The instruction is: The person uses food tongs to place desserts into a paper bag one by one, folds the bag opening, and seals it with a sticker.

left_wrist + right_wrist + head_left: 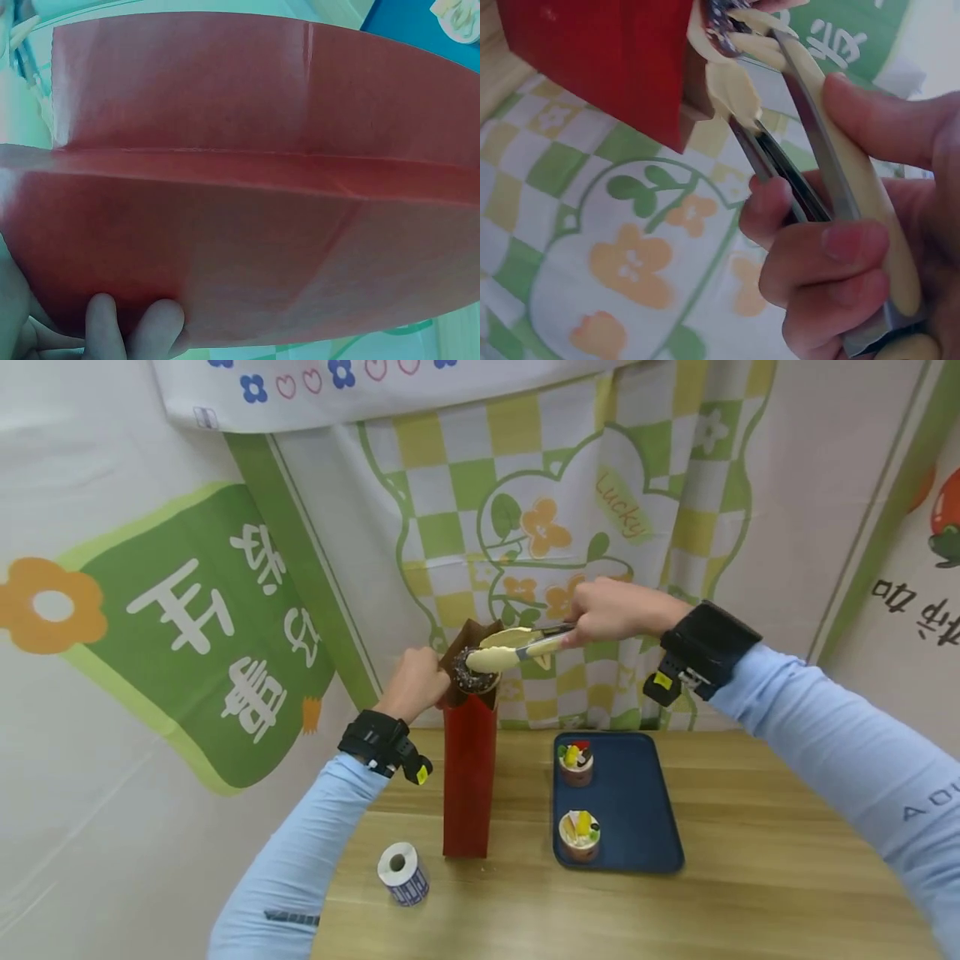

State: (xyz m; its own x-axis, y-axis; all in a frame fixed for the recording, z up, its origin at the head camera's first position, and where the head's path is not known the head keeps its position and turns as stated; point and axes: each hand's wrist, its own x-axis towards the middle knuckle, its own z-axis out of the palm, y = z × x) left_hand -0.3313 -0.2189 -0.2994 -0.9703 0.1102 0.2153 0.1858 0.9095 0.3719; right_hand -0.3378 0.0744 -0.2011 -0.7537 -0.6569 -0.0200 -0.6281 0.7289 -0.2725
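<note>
A tall red paper bag [469, 777] stands upright on the table with its brown inside showing at the mouth. My left hand [415, 683] pinches the bag's left upper edge; in the left wrist view its fingers [156, 330] lie against the red paper. With my right hand [611, 610] I grip metal tongs [829, 142] that have cream-coloured tips and handle. Between the tong tips is a small round cake [472, 680] with a dark, chocolate-like top and white specks. It is at the bag's opening; the right wrist view shows it only partly.
On the wooden table [750, 827] a blue tray [633, 810] carries two small cup cakes, a rear one [576, 768] and a front one [580, 839], along its left side. A roll of labels [405, 877] stands left of the bag. Printed cloth [465, 485] hangs behind.
</note>
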